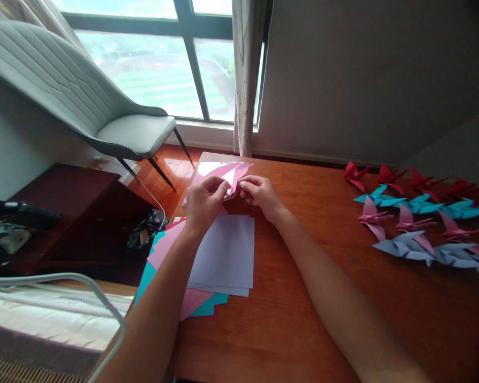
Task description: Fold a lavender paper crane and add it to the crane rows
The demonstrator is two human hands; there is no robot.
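Between my hands is a piece of pink folded paper [237, 178], held up over the table's far left corner. My left hand [207, 199] pinches its left side with thumb and forefinger. My right hand [261, 196] is closed at its right edge, fingertips together. Some of the paper's folds are hidden behind the fingers. Just behind lies a glossy pink and white packet [201, 173]. Nearer, under my left forearm, is a fanned stack of square sheets, with pale lavender paper [227, 255] on top and pink paper [165, 247] and blue paper [146, 282] poking out.
On the right of the wooden table [295, 314] stand rows of folded paper cranes: red cranes [389, 175], blue cranes [419, 202], pink cranes [413, 218] and lavender cranes [407, 247]. A grey chair [135, 133] is by the window. A black bag [146, 234] sits left of the table.
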